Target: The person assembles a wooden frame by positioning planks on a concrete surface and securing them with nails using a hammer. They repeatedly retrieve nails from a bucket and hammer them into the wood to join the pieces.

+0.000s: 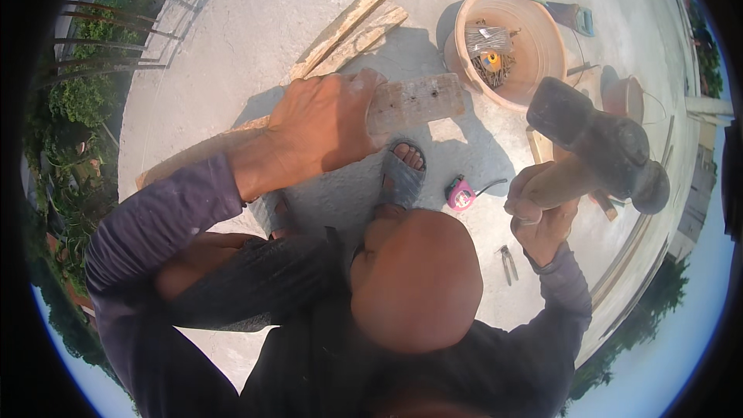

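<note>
My left hand [321,116] is closed around a short weathered wooden board [418,102], whose far end sticks out to the right past my knuckles. Two small dark marks show on the board's face. Raised at the right, my right hand [546,220] grips a hammer [592,139] by its wooden handle, with the dark metal head up and well apart from the board. Beneath my left wrist lies a long piece of timber [197,151]; whether it joins the held board is hidden by the hand.
A large bucket [548,46] holding nails [495,42] stands ahead, with a handsaw [571,17] beside it. Two timber strips [348,27] lie at the far left. On the concrete are a pink tape measure [461,195] and pincers [508,265]. Foliage borders the left edge.
</note>
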